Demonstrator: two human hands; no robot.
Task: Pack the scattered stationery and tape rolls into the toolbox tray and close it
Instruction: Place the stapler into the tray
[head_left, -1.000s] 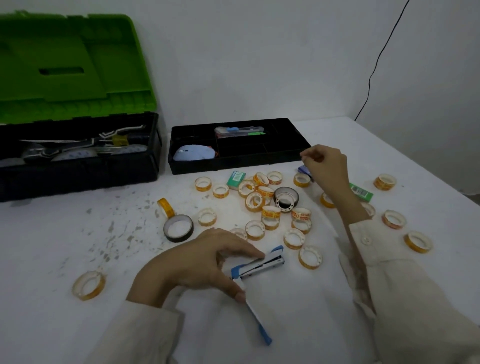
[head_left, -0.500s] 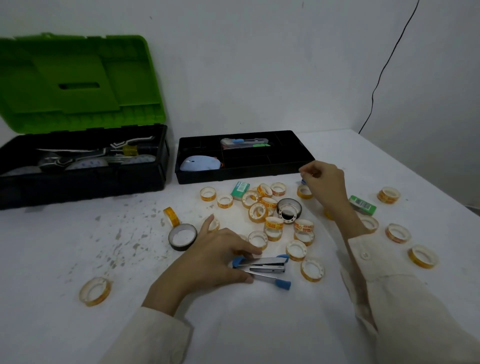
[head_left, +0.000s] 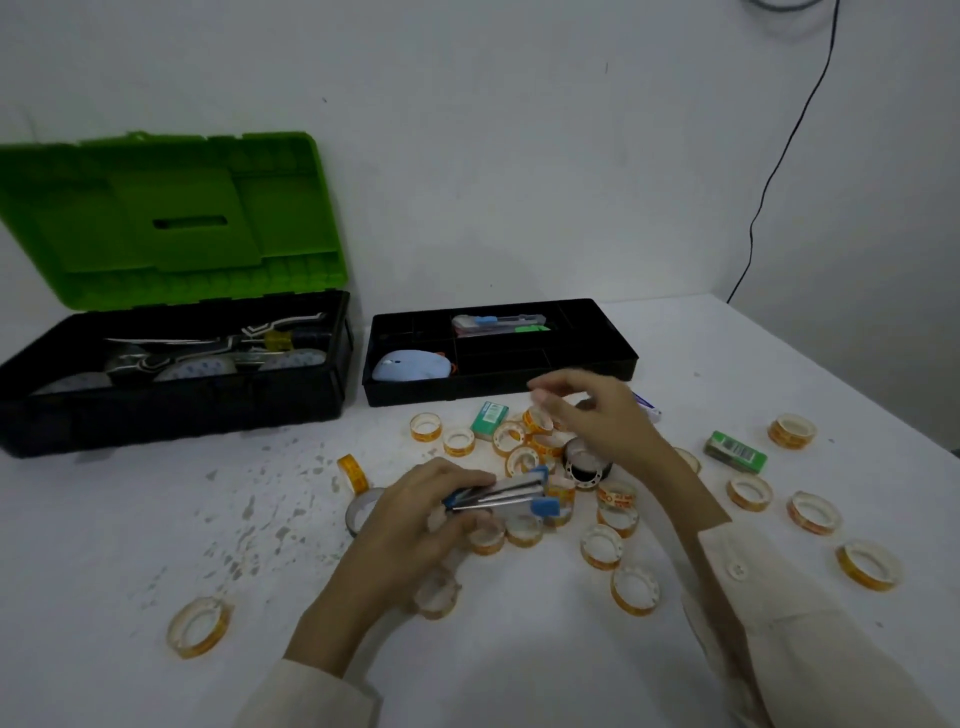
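L hand (head_left: 415, 525) grips the stapler (head_left: 498, 491) by its rear end, fingers curled over the top. It seems to be held clear of the worktop (head_left: 519, 670), above some of the tape rolls (head_left: 865, 565), blue-tipped front pointing right. R hand (head_left: 602, 423) hovers over the middle cluster of rolls, just in front of the toolbox tray (head_left: 498, 394). Its fingers are loosely curled w/ nothing visible in them, tho it's a bit blurred. Tray sits beside the open toolbox (head_left: 171, 415) and already has a utility knife (head_left: 498, 322) + a pale-blue rounded item (head_left: 413, 365) inside.

Handling, my judgement: stapler = metal, stiff, some weight, not fragile. It's hinged, so the arms prob swing apart if held by one end only. Better to clamp top + base together mid-body. Rolls = light rigid rings; pinch thru the hole or scoop several at once.
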